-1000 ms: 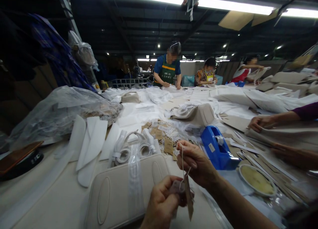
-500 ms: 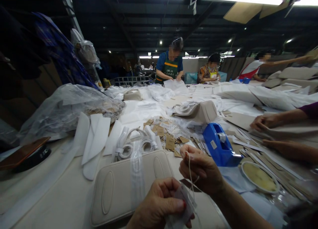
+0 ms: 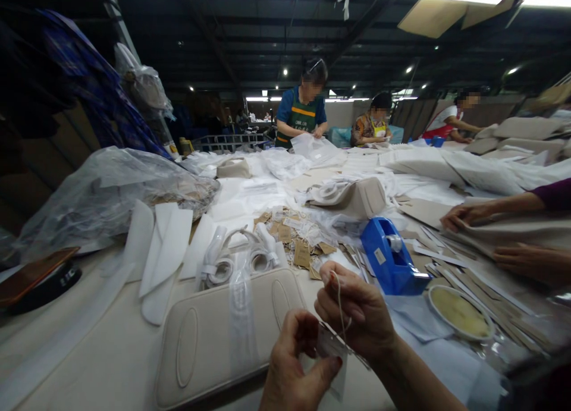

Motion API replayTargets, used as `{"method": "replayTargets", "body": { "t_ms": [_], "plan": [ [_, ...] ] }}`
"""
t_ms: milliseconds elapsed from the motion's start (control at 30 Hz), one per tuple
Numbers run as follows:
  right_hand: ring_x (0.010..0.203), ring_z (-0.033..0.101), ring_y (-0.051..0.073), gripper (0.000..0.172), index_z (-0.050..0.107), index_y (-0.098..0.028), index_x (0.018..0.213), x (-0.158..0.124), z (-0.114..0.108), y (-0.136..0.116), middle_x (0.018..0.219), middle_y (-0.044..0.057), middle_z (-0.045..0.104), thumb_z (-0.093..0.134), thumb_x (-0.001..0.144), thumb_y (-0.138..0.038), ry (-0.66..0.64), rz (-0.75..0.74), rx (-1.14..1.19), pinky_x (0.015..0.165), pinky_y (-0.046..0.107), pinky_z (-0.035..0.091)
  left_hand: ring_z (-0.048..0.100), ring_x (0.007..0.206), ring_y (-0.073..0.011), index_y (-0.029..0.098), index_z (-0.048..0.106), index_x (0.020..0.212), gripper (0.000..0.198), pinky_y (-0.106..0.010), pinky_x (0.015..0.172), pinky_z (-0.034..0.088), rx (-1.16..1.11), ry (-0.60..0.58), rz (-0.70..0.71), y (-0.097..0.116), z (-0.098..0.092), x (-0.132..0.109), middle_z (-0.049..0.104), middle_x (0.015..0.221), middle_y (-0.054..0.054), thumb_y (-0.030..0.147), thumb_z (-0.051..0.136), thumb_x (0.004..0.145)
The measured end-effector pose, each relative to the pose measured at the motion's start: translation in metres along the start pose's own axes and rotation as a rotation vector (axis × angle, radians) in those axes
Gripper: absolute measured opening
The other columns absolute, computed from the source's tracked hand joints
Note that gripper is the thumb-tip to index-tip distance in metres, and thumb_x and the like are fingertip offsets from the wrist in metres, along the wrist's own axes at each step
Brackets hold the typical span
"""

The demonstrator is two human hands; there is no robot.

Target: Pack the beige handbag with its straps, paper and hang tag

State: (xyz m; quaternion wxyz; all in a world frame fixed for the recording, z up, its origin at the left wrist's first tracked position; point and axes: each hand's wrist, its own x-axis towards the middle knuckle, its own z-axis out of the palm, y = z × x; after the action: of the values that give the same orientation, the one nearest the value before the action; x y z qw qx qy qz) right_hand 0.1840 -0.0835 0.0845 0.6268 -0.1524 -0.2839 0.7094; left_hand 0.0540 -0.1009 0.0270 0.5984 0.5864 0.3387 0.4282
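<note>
My left hand (image 3: 301, 363), low in the head view, is closed on a small white tag (image 3: 329, 344) held between thumb and fingers. Just above and to its right, my right hand (image 3: 354, 307) pinches a white string (image 3: 339, 298) that runs down to the tag. Left of both hands lies a beige handbag (image 3: 223, 333) on the table, a strip of clear wrap across its middle and its handles (image 3: 241, 250) covered in white wrapping. Behind my hands is a pile of brown tags (image 3: 301, 253) with white strings.
A blue tape dispenser (image 3: 392, 259) and a round dish of yellowish stuff (image 3: 461, 313) stand to the right. White padding pieces (image 3: 167, 256) and a phone (image 3: 38, 277) lie left. A co-worker's hands (image 3: 468, 215) handle beige material at right; several people work across the table.
My left hand has turned the tag and moved slightly up and right, closer to my right hand. My right hand still pinches the string. The co-worker's hands at right have shifted on the material.
</note>
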Motion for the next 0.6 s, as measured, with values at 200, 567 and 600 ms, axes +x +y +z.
{"method": "replayTargets", "body": {
  "t_ms": [200, 567, 600],
  "plan": [
    [0.032, 0.017, 0.005, 0.01, 0.062, -0.017, 0.07, -0.004, 0.005, 0.005, 0.031, -0.012, 0.02, 0.069, 0.071, -0.025, 0.029, -0.013, 0.057, 0.038, 0.017, 0.024, 0.055, 0.097, -0.0201, 0.026, 0.055, 0.102, 0.034, -0.03, 0.086, 0.042, 0.49, 0.373, 0.579, -0.007, 0.015, -0.009, 0.058, 0.105, -0.005, 0.007, 0.063, 0.075],
    [0.034, 0.012, 0.004, 0.012, 0.064, -0.014, 0.07, -0.003, 0.0, 0.013, 0.033, -0.013, 0.015, 0.073, 0.069, -0.023, 0.122, -0.014, 0.215, 0.037, 0.016, 0.019, 0.053, 0.07, -0.0145, 0.028, 0.066, 0.092, 0.027, -0.023, 0.065, 0.043, 0.419, 0.304, 0.64, -0.004, 0.021, -0.013, 0.054, 0.081, -0.003, 0.007, 0.057, 0.079],
    [0.035, 0.012, 0.004, 0.012, 0.065, -0.013, 0.071, -0.003, -0.002, 0.014, 0.033, -0.013, 0.015, 0.073, 0.07, -0.023, 0.128, -0.016, 0.216, 0.037, 0.016, 0.019, 0.053, 0.069, -0.0141, 0.027, 0.067, 0.09, 0.025, -0.022, 0.063, 0.042, 0.395, 0.301, 0.625, -0.002, 0.021, -0.013, 0.054, 0.08, -0.002, 0.007, 0.056, 0.079]
  ]
}}
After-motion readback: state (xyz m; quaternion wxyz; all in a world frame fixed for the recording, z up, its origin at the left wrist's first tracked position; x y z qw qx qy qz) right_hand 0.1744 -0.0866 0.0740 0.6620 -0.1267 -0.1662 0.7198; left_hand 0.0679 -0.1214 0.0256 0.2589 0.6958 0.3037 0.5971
